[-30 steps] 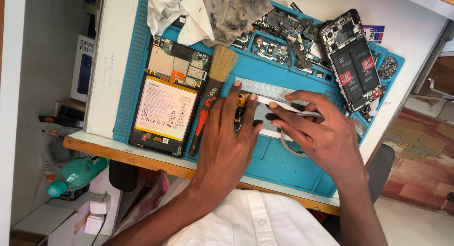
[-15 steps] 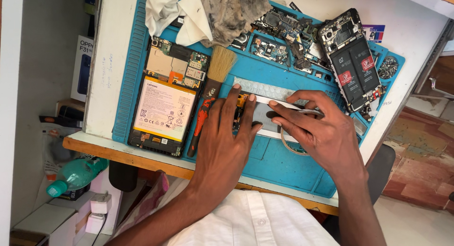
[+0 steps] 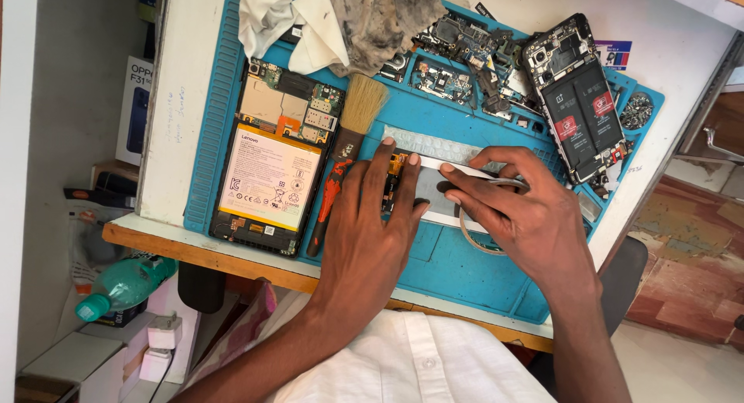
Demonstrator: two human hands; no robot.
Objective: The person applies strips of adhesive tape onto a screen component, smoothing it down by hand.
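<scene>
On the blue silicone mat (image 3: 465, 279) at mid-desk, between both hands: a flat pale panel (image 3: 434, 192), smooth and rectangular, with a small gold-and-black board part at its left end. Left hand (image 3: 372, 232) laid over that end, fingers spread and pressing down with the tips. Right hand (image 3: 519, 217) with fingers held close together, seemingly pinching a thin grey tool (image 3: 504, 183) against the panel's upper edge; exact kind hard to tell. Judged as a hold-and-work step at the edge, calling next for steady downward pressure and a light, shallow touch. Nearby: a soft-bristled brush (image 3: 353, 132) with a red-flecked handle, an opened device (image 3: 271, 178) with a glossy cream battery, an opened black phone (image 3: 581, 101), crumpled cloths (image 3: 310, 23), grimy and limp
</scene>
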